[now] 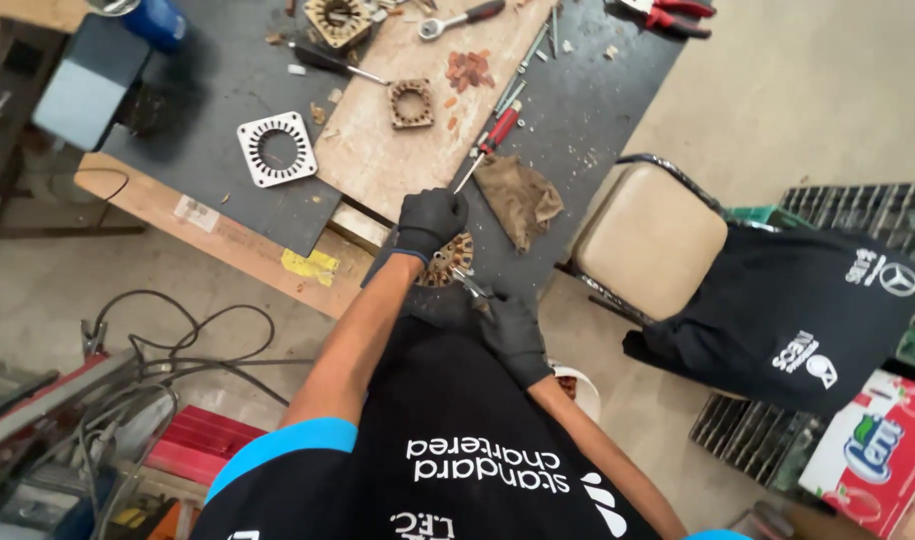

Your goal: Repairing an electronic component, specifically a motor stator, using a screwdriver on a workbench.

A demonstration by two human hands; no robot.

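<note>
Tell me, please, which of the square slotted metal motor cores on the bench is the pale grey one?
It is the flat plate lying alone on the dark mat at the left; the two others are rusty brown and sit on or beside the wooden board.

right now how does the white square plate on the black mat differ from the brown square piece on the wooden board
The white square plate is pale and lies on the black mat; the brown square piece is rusty brown and lies on the wooden board. The plate looks larger and flat, with a ring of slots around a round hole; the brown piece looks smaller and thicker. Both are square with an open middle, and neither hand touches them.
</note>
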